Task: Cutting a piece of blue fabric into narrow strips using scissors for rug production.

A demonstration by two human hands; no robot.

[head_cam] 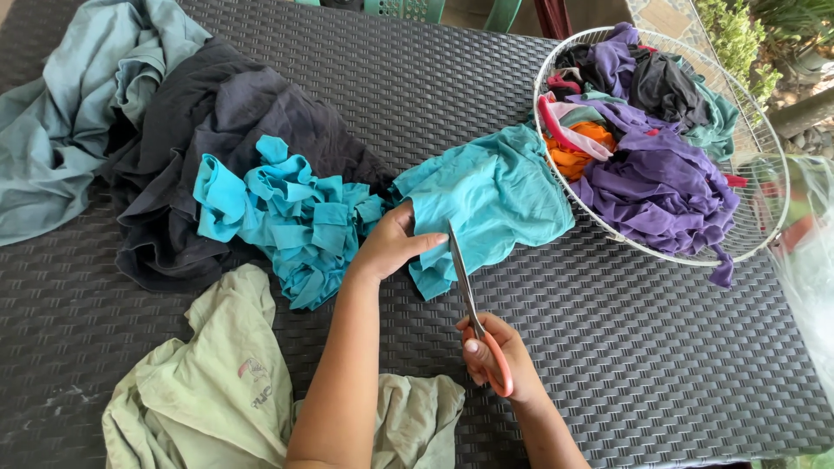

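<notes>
Head view: left hand [393, 246] closed in a pinch on the near edge of the teal cloth [495, 195], holding it flat at mid-table. Right hand [497, 354] closed through the orange handles of the scissors [469, 300]; blades point away from the person, tips at the cloth's near edge just beside the left fingers. Progress, judged: a heap of teal strips [291, 213] lies left of the cloth on a dark garment [217, 113], so part is cut; the piece in hand looks largely whole. Uncut pale green shirt [217, 391] at the near edge, grey-blue garment [69, 104] at the far left corner. Wire basket [573, 52] of mixed scraps overhangs the right edge. Bare woven table [660, 356] near right gives free room.
</notes>
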